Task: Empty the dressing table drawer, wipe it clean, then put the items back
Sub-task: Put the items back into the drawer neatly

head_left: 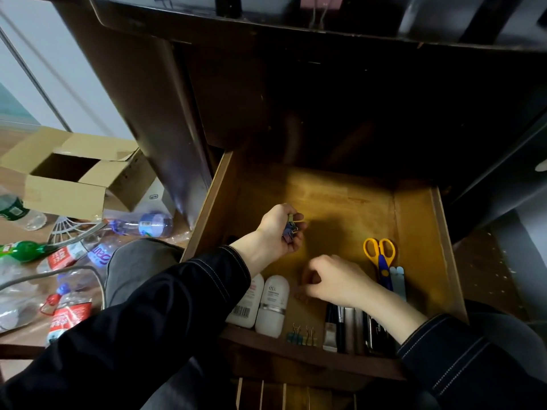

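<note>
Several binder clips [291, 231] fill the gripping left hand [276, 232]; the right hand [336, 281] beside it has an unclear grasp. Probably restocking the drawer [414, 220]; placing clips comes next.

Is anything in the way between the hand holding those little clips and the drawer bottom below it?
Nothing visible. The left hand holds the binder clips over bare drawer floor; the white bottles and right hand lie nearer the front, the scissors off to the right.
</note>
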The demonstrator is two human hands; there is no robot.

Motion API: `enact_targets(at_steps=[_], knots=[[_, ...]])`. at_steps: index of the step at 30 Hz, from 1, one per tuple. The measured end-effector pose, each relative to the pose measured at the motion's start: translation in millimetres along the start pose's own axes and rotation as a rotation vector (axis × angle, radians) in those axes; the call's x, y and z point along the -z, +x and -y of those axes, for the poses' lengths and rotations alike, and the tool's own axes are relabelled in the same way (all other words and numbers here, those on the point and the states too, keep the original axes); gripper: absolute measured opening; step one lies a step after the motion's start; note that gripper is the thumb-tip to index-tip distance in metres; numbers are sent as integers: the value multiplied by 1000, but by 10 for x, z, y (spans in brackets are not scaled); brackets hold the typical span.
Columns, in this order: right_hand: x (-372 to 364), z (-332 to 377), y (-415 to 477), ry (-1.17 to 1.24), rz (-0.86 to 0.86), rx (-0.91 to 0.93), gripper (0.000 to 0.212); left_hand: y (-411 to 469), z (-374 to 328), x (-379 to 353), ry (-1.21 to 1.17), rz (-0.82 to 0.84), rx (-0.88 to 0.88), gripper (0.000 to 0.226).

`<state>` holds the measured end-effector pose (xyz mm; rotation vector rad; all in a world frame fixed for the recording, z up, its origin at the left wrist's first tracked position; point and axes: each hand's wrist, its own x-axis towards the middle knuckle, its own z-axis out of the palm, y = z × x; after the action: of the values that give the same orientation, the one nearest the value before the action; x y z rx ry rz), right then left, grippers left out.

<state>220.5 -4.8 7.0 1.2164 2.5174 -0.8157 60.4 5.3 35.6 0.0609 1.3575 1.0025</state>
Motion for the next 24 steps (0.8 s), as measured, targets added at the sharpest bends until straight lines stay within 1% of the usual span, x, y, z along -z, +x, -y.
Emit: enact_targets(at_steps=[2, 5, 8, 11, 14, 24], knots=[[13, 1, -6, 5, 19, -7, 9, -4, 0, 2, 1, 1, -2, 16], [48, 20, -17, 88, 52, -16, 7, -8, -8, 5, 3, 1, -5, 15], [30, 86, -54, 184, 144, 37, 11, -14, -9, 4, 4, 6, -8, 15], [-8, 124, -93, 163, 214, 65, 15, -16, -6, 8, 2, 10, -5, 16], [-46, 121, -109, 139, 258, 71, 15, -15, -7, 9, 1, 9, -4, 16], [-88, 132, -122, 162, 323, 107, 24, -15, -5, 1, -5, 10, 3, 17]])
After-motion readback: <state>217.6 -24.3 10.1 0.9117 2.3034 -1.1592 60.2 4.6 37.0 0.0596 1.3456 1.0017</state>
